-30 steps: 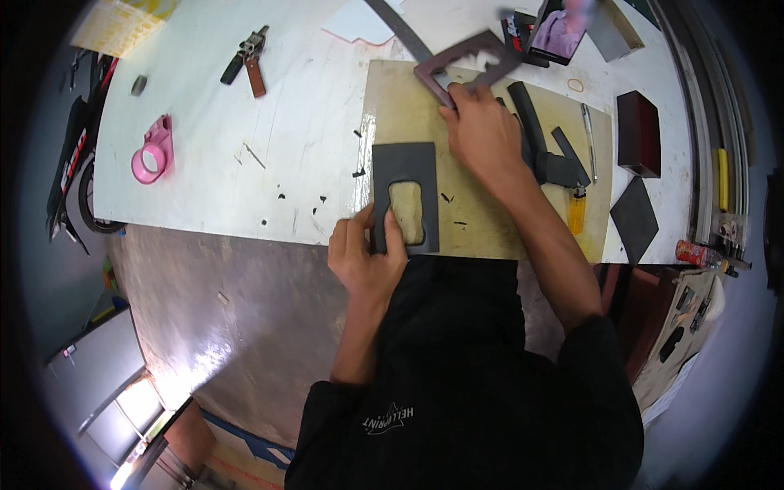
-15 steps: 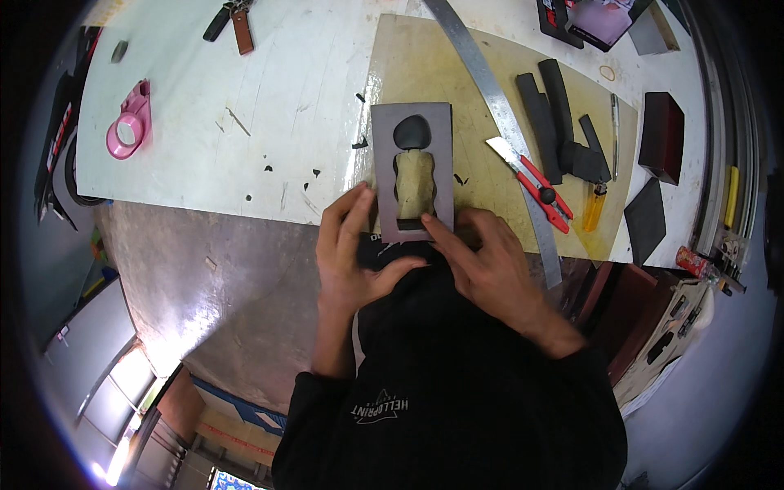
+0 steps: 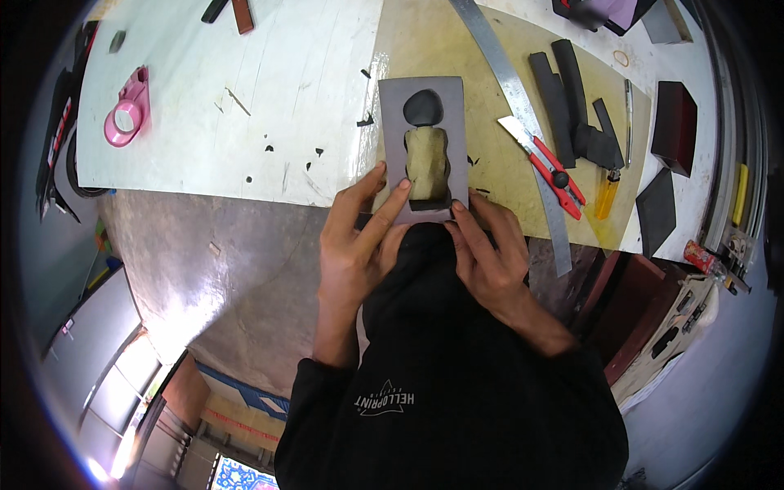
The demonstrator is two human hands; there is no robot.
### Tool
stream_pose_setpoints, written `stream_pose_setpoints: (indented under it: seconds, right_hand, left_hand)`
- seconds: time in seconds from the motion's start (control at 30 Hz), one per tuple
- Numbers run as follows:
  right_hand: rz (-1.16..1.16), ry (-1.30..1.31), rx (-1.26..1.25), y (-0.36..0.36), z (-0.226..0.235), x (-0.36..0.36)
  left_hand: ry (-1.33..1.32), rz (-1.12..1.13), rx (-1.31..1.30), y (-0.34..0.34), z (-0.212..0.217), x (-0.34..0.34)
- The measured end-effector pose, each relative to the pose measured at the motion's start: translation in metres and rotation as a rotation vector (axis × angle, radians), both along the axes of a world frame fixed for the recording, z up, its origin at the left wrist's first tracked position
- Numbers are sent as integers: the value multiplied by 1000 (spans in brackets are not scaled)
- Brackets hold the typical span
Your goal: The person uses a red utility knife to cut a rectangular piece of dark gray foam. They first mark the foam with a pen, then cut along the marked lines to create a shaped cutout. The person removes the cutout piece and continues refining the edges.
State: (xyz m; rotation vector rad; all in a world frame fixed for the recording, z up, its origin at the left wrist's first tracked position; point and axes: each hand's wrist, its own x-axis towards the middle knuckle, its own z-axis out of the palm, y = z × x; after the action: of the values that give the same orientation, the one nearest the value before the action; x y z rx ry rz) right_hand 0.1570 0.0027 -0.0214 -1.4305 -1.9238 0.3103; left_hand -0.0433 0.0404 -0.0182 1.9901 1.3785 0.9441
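Note:
A grey rectangular foam block point(image 3: 395, 147) lies upright in front of me on the near table edge. A dark rounded shape point(image 3: 422, 107) sits in its far part, and an olive, wavy-sided piece point(image 3: 426, 163) below that, bordered by black. My left hand point(image 3: 359, 233) grips the block's near left side, one fingertip resting on its face by the olive piece. At the near right corner, my right hand point(image 3: 492, 253) holds the block with its index fingertip on the edge. Fingers beneath the block are hidden.
On the yellowish cutting mat point(image 3: 482, 49) lie a steel ruler point(image 3: 510, 90), a red utility knife point(image 3: 555, 175) with its blade out, dark foam strips point(image 3: 563, 106) and a yellow-handled tool point(image 3: 606, 196). A pink tape dispenser point(image 3: 129, 114) stands left. Black scraps dot the white tabletop point(image 3: 188, 163).
My left hand has closed in on the block, its thumb drawn in and a finger now on the face. My right hand's fingertip has slid to the near right corner. The view has shifted slightly.

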Motion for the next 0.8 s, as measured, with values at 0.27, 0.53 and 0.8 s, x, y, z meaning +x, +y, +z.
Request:
stream_pose_setpoints:
  seconds: [0.27,0.53,0.8]
  right_hand:
    - [-30,24,73,1,-3,1]
    - [-40,51,46,2,-6,0]
    - [-57,43,45,1,-6,-3]
  left_hand:
    - [23,4,9,2,3,3]
    - [-24,32,-32,0,2,3]
    - [-16,39,-9,-1,1,4]
